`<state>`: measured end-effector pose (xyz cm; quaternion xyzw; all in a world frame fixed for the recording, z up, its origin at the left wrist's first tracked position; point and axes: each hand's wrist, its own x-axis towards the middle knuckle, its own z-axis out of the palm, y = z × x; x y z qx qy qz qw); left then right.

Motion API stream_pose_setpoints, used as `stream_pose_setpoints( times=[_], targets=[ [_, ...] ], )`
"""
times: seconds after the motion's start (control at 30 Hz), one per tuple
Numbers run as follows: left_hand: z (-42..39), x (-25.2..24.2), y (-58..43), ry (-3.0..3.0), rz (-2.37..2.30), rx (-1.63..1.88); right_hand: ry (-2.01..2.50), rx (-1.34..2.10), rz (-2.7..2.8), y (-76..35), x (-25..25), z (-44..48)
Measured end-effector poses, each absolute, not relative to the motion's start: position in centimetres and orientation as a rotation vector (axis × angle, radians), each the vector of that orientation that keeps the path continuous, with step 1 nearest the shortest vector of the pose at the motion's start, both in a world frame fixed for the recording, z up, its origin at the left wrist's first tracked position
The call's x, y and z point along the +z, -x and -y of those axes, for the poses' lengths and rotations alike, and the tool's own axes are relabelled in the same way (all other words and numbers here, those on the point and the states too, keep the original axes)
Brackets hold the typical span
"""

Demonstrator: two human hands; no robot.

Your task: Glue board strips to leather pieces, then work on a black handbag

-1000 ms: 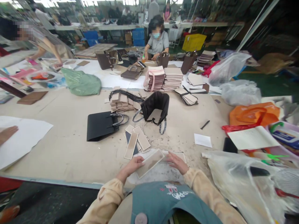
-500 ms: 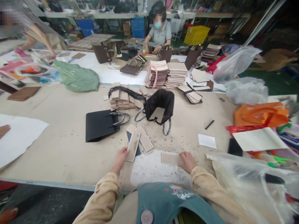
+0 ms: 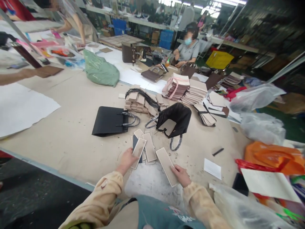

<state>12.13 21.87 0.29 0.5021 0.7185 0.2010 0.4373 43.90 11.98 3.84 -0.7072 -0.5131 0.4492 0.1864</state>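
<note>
My left hand [image 3: 128, 160] grips the lower end of a beige rectangular panel [image 3: 138, 152], thumb on top, at the edge of a loose pile of similar panels [image 3: 150, 148]. A dark strip [image 3: 135, 140] shows within that pile. Between the thumb and fingers of my right hand [image 3: 181, 175] is another beige panel [image 3: 165, 163], tilted with its far end toward the pile. Beyond the pile, a black handbag [image 3: 110, 121] lies flat at the left. An open black bag [image 3: 175, 119] leans at the right, its beige inside showing. Both bags have plastic-wrapped handles.
Stacks of beige pieces [image 3: 138, 101] and a tied stack [image 3: 177, 84] stand farther back. A green plastic bag [image 3: 101, 68] sits at left. On the right are a pen [image 3: 218, 152], a white card [image 3: 212, 169] and plastic bags [image 3: 274, 156]. Co-workers stand or sit beyond.
My right hand has raised its panel from the white patch and turned it toward the pile. My left hand keeps its panel. The view has swung left, and a person's hand now holds a brown piece.
</note>
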Motion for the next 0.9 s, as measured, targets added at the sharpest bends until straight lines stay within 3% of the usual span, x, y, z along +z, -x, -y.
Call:
stream_pose_setpoints(
  times=[0.43,0.7,0.9],
  targets=[
    [-19.2,0.8,-11.4,-0.455,-1.389,0.956,1.912,1.316,1.291,-34.7,0.9,-23.5],
    [-22.0,-0.4,-14.9,-0.524,-1.548,0.958,2.041,1.322,1.211,-32.6,0.1,-25.8],
    [-22.6,-0.6,-16.2,-0.542,-1.544,0.914,1.836,1.643,1.083,-32.7,-0.7,-26.3]
  ],
)
